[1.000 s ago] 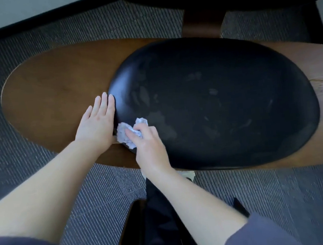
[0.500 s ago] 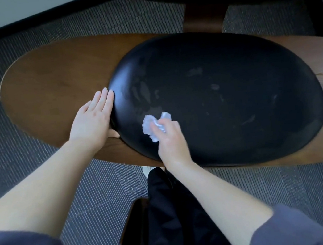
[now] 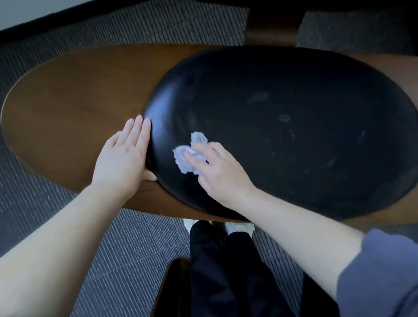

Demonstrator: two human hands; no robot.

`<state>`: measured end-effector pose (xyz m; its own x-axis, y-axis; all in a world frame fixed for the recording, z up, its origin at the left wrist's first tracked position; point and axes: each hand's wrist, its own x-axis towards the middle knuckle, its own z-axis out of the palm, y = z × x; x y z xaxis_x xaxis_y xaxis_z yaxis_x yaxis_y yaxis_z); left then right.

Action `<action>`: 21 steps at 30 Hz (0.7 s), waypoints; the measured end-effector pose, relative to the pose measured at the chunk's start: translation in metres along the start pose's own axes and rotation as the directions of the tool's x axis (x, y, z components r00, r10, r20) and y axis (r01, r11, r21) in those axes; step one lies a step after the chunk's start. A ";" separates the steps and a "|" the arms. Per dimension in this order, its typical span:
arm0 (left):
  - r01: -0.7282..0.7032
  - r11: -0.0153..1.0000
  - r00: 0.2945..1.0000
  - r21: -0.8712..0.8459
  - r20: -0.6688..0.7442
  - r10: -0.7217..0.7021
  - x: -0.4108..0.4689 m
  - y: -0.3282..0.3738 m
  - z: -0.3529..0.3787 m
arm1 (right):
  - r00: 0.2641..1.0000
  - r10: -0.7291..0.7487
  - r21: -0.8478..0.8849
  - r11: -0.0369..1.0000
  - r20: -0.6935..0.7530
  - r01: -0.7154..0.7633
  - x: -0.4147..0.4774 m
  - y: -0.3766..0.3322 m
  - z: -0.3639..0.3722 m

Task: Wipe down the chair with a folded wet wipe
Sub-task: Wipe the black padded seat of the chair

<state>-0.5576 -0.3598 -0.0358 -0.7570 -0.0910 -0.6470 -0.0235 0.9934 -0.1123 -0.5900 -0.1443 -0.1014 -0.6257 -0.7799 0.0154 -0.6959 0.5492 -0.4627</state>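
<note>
Moved inward from the cushion (image 3: 303, 135) rim: your right hand (image 3: 220, 175), apparently gripping the wet wipe (image 3: 186, 158); smudged length lies rightward; left hand (image 3: 123, 159) flat, bracing beside it.

The black seat cushion (image 3: 303, 135) lies open to us rightward and far; our left hand (image 3: 123, 159) bars its left edge, and our right hand (image 3: 217, 173), gripping the wet wipe (image 3: 186, 158), covers its near-left part.
</note>
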 end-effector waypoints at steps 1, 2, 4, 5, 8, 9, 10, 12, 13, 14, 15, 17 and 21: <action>0.003 1.000 0.999 0.030 0.037 -0.004 0.001 0.002 -0.002 | 0.999 -0.011 -0.041 0.999 0.050 0.013 -0.021 0.014 -0.005; 0.009 0.998 0.997 0.054 0.071 -0.013 0.002 0.006 -0.006 | 0.998 0.023 -0.097 0.995 0.065 -0.016 -0.039 0.032 -0.015; 0.028 0.997 0.994 0.071 0.108 -0.036 0.003 0.014 -0.015 | 0.979 0.193 -0.233 0.957 0.068 -0.172 -0.068 0.074 -0.038; 0.022 0.995 0.994 0.093 0.102 -0.031 0.004 0.019 -0.018 | 0.952 0.297 -0.307 0.915 0.074 -0.261 -0.079 0.096 -0.053; -0.090 0.958 0.995 0.274 0.068 0.074 0.009 0.031 -0.028 | 0.797 0.604 -0.475 0.699 -0.007 -0.534 -0.102 0.152 -0.103; -0.119 0.939 0.992 0.322 0.084 0.097 0.012 0.034 -0.031 | 0.746 0.664 -0.480 0.639 -0.050 -0.601 -0.106 0.162 -0.113; -0.134 0.924 0.989 0.357 0.112 0.100 0.016 0.036 -0.035 | 0.704 0.705 -0.463 0.598 -0.082 -0.654 -0.106 0.167 -0.117; -0.136 0.908 0.984 0.396 0.163 0.076 0.022 0.039 -0.039 | 0.616 0.780 -0.381 0.538 -0.114 -0.752 -0.097 0.160 -0.108; -0.130 0.904 0.982 0.406 0.178 0.061 0.023 0.040 -0.040 | 0.567 0.814 -0.316 0.509 -0.125 -0.801 -0.088 0.149 -0.099; -0.125 0.901 0.981 0.415 0.188 0.049 0.024 0.042 -0.041 | 0.536 0.835 -0.250 0.495 -0.129 -0.832 -0.076 0.133 -0.088; -0.121 0.898 0.980 0.423 0.194 0.040 0.024 0.044 -0.040 | 0.547 0.829 -0.203 0.519 -0.118 -0.831 -0.064 0.114 -0.076; -0.112 0.895 0.979 0.432 0.200 0.026 0.024 0.047 -0.040 | 0.661 0.749 -0.155 0.648 -0.050 -0.746 -0.040 0.069 -0.054; -0.103 0.888 0.977 0.448 0.212 0.007 0.024 0.046 -0.040 | 0.822 0.564 0.091 0.817 0.082 -0.570 -0.018 -0.010 -0.021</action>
<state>-0.6032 -0.3131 -0.0259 -0.6017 -0.0969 -0.7928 0.3500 0.8602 -0.3709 -0.5787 -0.1294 -0.0785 -0.8776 -0.3557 -0.3213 -0.1798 0.8656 -0.4674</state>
